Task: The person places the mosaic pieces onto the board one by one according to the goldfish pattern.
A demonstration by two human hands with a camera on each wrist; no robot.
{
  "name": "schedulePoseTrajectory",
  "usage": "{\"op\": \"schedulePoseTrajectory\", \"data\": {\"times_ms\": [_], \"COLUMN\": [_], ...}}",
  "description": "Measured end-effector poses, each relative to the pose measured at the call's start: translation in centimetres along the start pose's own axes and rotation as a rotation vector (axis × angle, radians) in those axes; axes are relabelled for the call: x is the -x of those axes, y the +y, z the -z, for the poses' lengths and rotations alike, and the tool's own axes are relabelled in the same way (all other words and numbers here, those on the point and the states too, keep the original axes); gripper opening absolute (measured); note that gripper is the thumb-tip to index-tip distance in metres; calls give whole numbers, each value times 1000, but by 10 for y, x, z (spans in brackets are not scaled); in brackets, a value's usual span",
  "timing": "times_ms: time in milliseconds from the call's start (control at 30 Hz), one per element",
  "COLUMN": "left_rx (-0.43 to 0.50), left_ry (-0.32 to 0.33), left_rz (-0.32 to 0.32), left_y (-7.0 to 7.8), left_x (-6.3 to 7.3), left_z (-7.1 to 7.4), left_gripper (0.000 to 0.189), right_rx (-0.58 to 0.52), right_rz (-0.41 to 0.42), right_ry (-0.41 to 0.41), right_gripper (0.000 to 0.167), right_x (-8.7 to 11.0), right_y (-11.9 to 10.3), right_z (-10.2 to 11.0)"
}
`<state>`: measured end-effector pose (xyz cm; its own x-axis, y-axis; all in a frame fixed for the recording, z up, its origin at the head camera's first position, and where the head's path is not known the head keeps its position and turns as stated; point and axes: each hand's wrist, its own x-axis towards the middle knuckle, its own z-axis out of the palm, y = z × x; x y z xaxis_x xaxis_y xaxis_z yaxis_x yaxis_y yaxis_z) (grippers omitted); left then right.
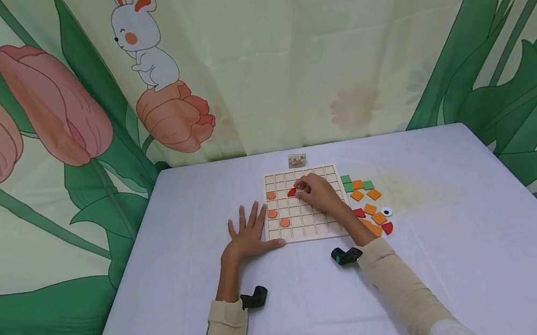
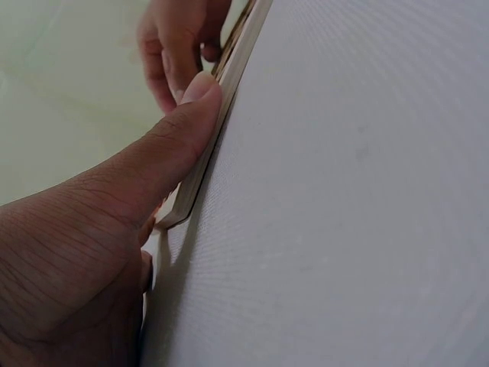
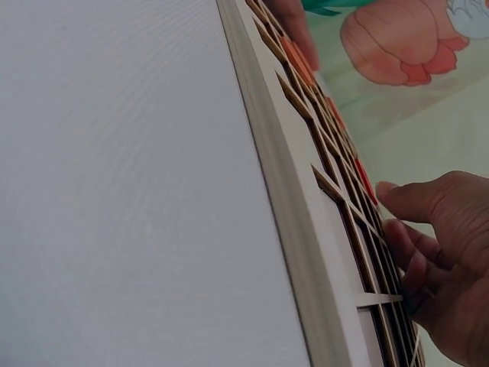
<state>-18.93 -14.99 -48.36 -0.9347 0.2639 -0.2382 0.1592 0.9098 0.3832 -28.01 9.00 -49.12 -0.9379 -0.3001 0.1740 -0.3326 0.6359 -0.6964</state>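
A pale wooden grid board lies on the table with three round orange pieces in cells on its left side. Spread along the board's left edge, my left hand has straight fingers, and its thumb touches the near edge at the corner. My right hand reaches over the board from the right. With thumb and fingertips it pinches a small red curved-edge piece at a cell in the upper left-middle. The fingers partly hide this piece, and the forearm covers the board's right side.
Right of the board lie several orange squares, green pieces, red pieces and a white disc with a black centre. Behind the board stands a small picture card. A patterned curtain hangs behind the white table.
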Motion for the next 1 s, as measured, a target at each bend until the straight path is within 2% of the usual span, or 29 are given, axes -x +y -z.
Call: {"op": "schedulePoseTrajectory", "data": {"times_ms": [133,300,567,833,1000], "left_rx": [-7,-5,6,-5,6], "left_ry": [0,1,-5,-2,-3], "left_rz": [6,8,6,7,-2], "left_y": [-1,-1,0,-2,-2], "left_x": [-1,-2,1,1,0], "left_z": [-1,-2,1,2,0], "left_gripper": [110,110,110,110,110], "right_rx": [-39,-76,-25,38,53], "right_rz": [22,9,9,-68,-161], "right_ry": [19,29,64,56,52], "right_gripper": [20,21,22,22,24], "right_x": [3,11,25,39,49], "right_y": [1,3,14,33,47], "right_z": [5,16,42,70,87]}}
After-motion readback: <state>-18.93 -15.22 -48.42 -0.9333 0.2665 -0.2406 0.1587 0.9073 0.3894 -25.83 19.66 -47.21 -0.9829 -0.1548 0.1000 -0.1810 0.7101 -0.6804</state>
